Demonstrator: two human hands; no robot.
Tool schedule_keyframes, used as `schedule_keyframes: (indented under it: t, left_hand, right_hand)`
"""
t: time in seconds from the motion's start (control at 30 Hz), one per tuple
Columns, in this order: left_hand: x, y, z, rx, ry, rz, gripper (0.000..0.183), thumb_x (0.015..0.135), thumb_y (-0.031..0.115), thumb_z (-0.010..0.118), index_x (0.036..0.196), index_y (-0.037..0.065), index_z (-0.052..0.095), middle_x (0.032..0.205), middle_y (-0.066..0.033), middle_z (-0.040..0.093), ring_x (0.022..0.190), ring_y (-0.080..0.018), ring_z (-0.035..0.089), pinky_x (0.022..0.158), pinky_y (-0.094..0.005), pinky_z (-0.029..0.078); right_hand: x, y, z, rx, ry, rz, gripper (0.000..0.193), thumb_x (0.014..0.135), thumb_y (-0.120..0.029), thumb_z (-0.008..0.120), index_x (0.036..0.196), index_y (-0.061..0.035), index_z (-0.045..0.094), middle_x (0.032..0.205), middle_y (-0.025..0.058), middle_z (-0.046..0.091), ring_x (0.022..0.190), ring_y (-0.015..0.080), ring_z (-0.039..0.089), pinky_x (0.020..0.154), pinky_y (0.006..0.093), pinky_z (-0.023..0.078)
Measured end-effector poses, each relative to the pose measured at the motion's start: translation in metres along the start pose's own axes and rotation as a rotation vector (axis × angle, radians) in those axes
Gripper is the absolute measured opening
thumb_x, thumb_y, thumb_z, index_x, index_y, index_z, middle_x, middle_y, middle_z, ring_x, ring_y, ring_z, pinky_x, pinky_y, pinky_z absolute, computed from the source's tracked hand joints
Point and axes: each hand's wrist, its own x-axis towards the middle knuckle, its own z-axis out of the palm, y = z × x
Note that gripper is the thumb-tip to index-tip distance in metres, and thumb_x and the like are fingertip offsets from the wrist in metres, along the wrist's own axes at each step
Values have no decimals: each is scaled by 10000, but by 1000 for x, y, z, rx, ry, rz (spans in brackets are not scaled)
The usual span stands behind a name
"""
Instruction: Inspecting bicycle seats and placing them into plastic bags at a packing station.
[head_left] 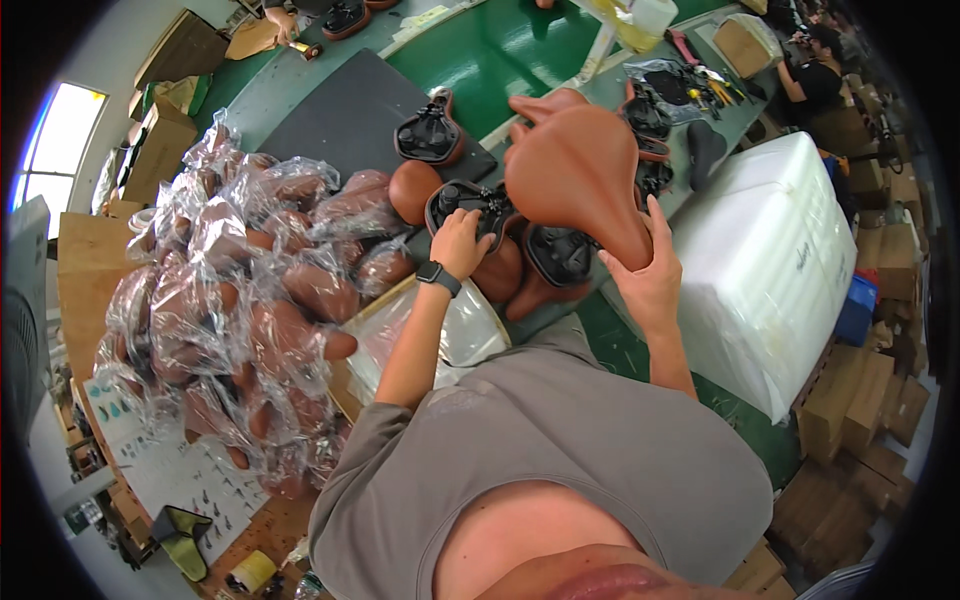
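A brown bicycle saddle [575, 165] is right side up, its narrow nose pointing toward me. My right hand [645, 280] grips it by the nose, thumb on one side and fingers on the other. My left hand [460, 245], with a dark watch on the wrist, holds an upturned saddle [485, 202], its fingers and thumb on the black underside. Another upturned saddle [560, 255] lies between my hands, partly under the raised one. Farther off rests one more upturned saddle [427, 135]. Several others are partly hidden behind the right-hand saddle.
Plastic-wrapped brown saddles [290, 290] form a large pile on the left. A white wrapped block [765, 270] stands to my right. Tools [715, 90] lie at the far right of the green table [480, 55]. A co-worker [815, 75] is at far right; another person's hand [283, 22] shows at far left.
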Motion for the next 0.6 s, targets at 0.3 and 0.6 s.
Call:
schedule_keyframes:
  t: [0.3, 0.6]
  left_hand:
    - [-138, 57, 2, -272, 442, -3, 530, 946, 210, 860, 1419, 25, 709, 1386, -208, 736, 1293, -437, 685, 1120, -479, 549]
    - [-254, 189, -56, -163, 326, 802, 455, 1033, 350, 759, 1414, 103, 726, 1492, -133, 713, 1457, -326, 620, 1262, -530, 445]
  right_hand:
    - [-99, 1, -8, 1672, -952, 374, 930, 1063, -609, 720, 1682, 8, 405, 1494, 235, 641, 831, 194, 670, 579, 295, 531]
    - [-164, -74, 33, 1486, -790, 1272, 860, 1094, -719, 570, 1644, -66, 471, 1411, 129, 645, 972, 173, 682, 789, 325, 618]
